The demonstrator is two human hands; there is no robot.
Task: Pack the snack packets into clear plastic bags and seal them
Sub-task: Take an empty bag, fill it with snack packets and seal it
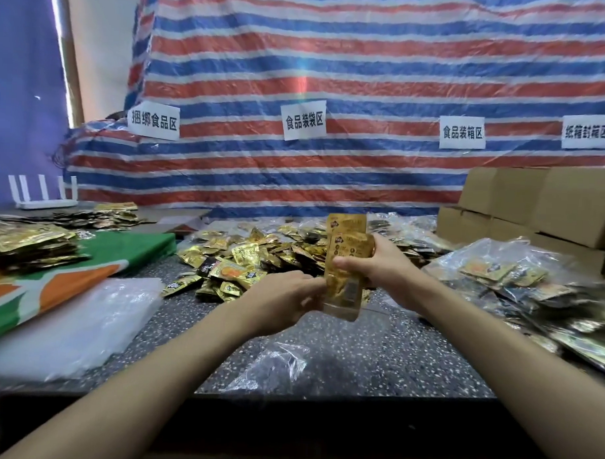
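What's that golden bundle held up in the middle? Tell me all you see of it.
The golden bundle is a few shiny foil snack packets stacked flat, gold with red and dark print, seemingly partly inside a clear plastic bag whose see-through end shows at the bottom. It is held upright above the speckled table. The right hand grips its middle; the left hand holds its lower edge.

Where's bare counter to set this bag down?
The dark speckled counter is bare near the front edge, between the crumpled clear plastic bag and the heap of filled clear bags at right. Crowded: loose gold snack packets behind, flat stack of clear plastic bags left.
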